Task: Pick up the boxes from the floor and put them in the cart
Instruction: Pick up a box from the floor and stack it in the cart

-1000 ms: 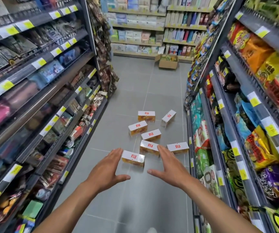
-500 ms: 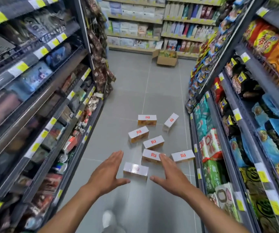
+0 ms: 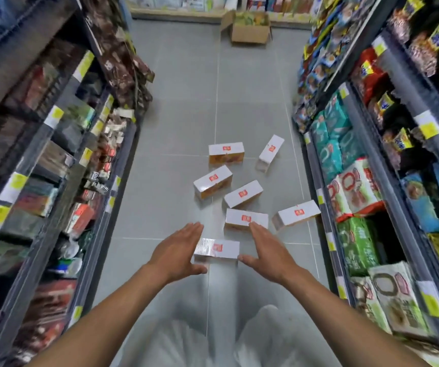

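Note:
Several white boxes with red labels lie scattered on the grey tiled aisle floor. The nearest box [image 3: 218, 250] lies between my two hands. My left hand [image 3: 178, 250] is on its left side and my right hand [image 3: 267, 250] on its right, both with fingers straight and apart, above the box and not touching it. Just beyond are a second box [image 3: 246, 219] and a third box [image 3: 296, 214]; others lie farther up the aisle, such as the far box [image 3: 226, 152]. No cart is in view.
Stocked shelves line both sides: the left shelving [image 3: 54, 181] and the right shelving [image 3: 371, 194] with snack packs. An open cardboard carton [image 3: 248, 29] stands at the far end of the aisle. My light trousers and shoes [image 3: 260, 321] show below my arms.
The view has tilted down and moved closer to the floor. Both hands have come lower and nearer to the sides of the nearest box. My legs have come into view.

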